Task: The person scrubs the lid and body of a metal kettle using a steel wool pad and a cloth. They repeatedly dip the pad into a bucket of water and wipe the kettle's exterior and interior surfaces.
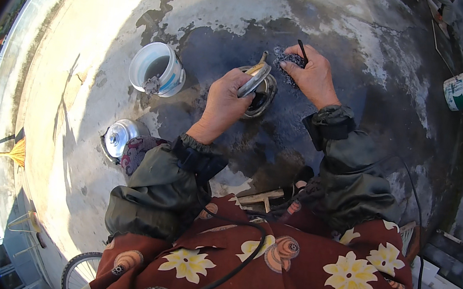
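Observation:
My left hand (227,102) grips the curved metal handle (254,80) of a round metal vessel (268,101) that looks like a kettle. A thin spout-like part (264,57) sticks up beyond the hand. The vessel's mouth is dark inside, and part of its rim is hidden by my fingers. Just to the right, my right hand (312,74) pinches a dark, tangled scouring pad (286,63) between thumb and fingers. A slim black stick-like piece (302,51) also shows between those fingers. The pad is close to the spout; whether they touch I cannot tell.
A white plastic bucket (143,63) with dark water and a grey rag (151,85) stands at left. Nearer my knee is a shiny metal lidded pot (116,139). Wet concrete (222,50) surrounds the work. Another bucket (460,94) lies far right; a broom (17,153) is far left.

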{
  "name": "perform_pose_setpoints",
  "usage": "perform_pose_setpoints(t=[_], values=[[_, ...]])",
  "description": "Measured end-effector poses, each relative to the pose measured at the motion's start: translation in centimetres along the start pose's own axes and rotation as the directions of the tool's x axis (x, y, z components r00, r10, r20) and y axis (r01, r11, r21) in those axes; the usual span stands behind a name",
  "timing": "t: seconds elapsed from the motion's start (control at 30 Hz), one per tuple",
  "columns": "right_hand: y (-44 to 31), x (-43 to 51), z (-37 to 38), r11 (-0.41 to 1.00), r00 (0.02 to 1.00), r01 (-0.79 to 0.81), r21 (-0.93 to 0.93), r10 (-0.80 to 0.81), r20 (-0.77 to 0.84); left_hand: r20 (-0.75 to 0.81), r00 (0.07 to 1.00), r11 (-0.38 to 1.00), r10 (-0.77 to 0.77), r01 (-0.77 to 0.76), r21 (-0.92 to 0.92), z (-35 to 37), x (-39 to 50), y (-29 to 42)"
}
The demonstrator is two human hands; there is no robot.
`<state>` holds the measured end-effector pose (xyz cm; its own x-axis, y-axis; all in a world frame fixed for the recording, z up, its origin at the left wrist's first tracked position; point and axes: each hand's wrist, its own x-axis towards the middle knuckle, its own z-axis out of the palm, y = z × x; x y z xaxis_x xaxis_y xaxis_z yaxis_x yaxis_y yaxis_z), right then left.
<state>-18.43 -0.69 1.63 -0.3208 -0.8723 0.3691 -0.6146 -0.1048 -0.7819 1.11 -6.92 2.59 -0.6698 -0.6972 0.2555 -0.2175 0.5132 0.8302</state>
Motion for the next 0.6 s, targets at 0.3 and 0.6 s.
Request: perform_pose_setpoints(t=[0.3, 0.6], values=[[-2.4, -1.0, 0.2, 0.988, 0.981, 0.091, -0.124, -0.067, 0.182, 0.04, 0.999, 0.999, 0.004, -0.006, 0.039, 0.2, -1.0, -0.3], [-4.1, -1.4, 0.0, 0.98, 0.973, 0.145, -0.14, -0.116, 0.198, 0.054, 0.998, 1.0, -0.015, 0.014, 0.014, 0.1, -0.9, -0.6]])
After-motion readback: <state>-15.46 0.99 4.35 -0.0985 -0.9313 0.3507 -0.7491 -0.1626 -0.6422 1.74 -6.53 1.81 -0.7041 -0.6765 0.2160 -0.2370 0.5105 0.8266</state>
